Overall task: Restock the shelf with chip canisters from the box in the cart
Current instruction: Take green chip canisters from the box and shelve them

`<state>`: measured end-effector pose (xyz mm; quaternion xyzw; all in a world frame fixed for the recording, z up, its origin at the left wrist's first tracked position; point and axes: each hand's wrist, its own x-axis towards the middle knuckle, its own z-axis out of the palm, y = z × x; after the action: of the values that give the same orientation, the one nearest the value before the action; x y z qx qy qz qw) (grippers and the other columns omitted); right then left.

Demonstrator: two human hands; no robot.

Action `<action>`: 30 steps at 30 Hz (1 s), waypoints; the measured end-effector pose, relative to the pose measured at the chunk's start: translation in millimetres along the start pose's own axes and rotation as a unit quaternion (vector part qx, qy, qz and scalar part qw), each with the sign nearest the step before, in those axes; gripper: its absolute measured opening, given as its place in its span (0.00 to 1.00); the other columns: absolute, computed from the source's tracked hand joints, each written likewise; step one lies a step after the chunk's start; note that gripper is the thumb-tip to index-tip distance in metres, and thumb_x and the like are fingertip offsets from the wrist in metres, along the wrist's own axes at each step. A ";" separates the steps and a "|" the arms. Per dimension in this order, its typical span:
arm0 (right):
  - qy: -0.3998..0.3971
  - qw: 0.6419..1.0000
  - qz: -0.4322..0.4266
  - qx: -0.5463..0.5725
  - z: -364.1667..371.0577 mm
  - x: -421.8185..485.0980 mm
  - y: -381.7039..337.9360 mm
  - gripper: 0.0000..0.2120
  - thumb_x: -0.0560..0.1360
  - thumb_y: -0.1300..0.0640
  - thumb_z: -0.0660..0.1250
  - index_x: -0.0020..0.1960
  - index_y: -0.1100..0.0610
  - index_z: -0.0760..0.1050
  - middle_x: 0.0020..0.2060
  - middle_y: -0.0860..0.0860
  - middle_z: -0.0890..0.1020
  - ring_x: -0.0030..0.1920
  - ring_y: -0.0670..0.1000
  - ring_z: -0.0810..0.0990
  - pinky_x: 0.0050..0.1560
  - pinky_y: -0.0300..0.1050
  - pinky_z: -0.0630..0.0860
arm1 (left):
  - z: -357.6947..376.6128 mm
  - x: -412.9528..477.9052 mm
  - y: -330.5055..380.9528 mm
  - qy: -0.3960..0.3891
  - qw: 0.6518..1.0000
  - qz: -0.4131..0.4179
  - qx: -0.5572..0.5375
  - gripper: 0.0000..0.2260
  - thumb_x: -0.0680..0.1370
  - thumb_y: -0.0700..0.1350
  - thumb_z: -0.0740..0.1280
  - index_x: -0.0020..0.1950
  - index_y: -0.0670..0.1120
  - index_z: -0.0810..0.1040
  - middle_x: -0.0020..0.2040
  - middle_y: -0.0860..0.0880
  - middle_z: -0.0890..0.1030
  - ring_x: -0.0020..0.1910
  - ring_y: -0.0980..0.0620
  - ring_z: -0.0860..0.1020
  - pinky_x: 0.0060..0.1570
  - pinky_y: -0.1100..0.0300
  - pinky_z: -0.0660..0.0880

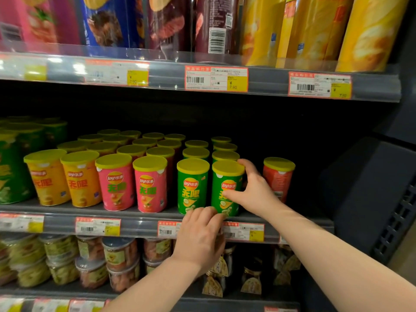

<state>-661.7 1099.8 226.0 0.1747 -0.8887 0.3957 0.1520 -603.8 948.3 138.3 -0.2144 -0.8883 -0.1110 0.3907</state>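
A short green chip canister (pixel 226 176) with a yellow lid stands at the front of the middle shelf (pixel 56 210). My right hand (pixel 254 188) grips its right side, thumb across the label and fingers at the lid's edge. My left hand (pixel 200 235) touches the canister's base at the shelf lip with curled fingertips. Another green canister (pixel 192 185) stands just left of it. Rows of green canisters (pixel 195 152) run behind both. A red canister (pixel 278 176) stands alone to the right, turned with its back label outward. The cart and box are out of view.
Pink canisters (pixel 132 183) and orange canisters (pixel 63 176) fill the shelf's left. Tall canisters (pixel 315 30) stand on the shelf above. Clear tubs of snacks (pixel 90 260) sit on the shelf below. A dark shelf-end panel (pixel 371 188) closes the right side.
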 end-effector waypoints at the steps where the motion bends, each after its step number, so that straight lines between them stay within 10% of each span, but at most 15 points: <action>1: -0.005 1.000 0.000 0.006 -0.1 -0.2 -0.5 0.40 0.68 0.53 0.75 0.73 0.49 0.58 0.66 0.52 0.72 0.63 0.52 0.74 0.53 0.41 0.75 | 0.9 -0.5 -0.4 0.003 1.000 0.002 0.002 0.16 0.69 0.52 0.62 0.56 0.49 0.72 0.47 0.49 0.77 0.46 0.47 0.75 0.48 0.56 0.67; 10: 0.183 0.978 -0.042 -0.095 -44.3 0.2 1.3 0.21 0.71 0.57 0.71 0.63 0.56 0.73 0.61 0.54 0.72 0.58 0.55 0.73 0.56 0.45 0.70 | 2.6 -1.9 -0.2 -0.003 1.000 -0.010 0.009 0.17 0.69 0.53 0.60 0.55 0.49 0.76 0.48 0.50 0.77 0.47 0.49 0.74 0.50 0.57 0.70; 16: 0.068 0.984 0.119 -0.111 -75.5 16.2 28.4 0.32 0.73 0.60 0.68 0.74 0.50 0.60 0.73 0.55 0.58 0.72 0.60 0.60 0.67 0.55 0.65 | 4.1 -2.7 0.1 0.000 1.000 -0.006 0.021 0.18 0.67 0.54 0.67 0.55 0.49 0.77 0.48 0.51 0.77 0.48 0.50 0.71 0.52 0.59 0.66; 30: -0.046 0.968 0.217 0.118 -46.0 24.1 57.7 0.38 0.74 0.62 0.69 0.76 0.57 0.50 0.70 0.59 0.68 0.70 0.58 0.68 0.67 0.51 0.65 | 7.1 -3.0 0.2 0.000 0.999 0.001 0.035 0.27 0.60 0.50 0.76 0.57 0.50 0.71 0.48 0.50 0.77 0.48 0.51 0.71 0.52 0.58 0.66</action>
<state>-702.0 1166.1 227.8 0.0127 -0.8587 0.5124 0.0000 -606.4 950.2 131.3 -0.2010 -0.8914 -0.0792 0.3984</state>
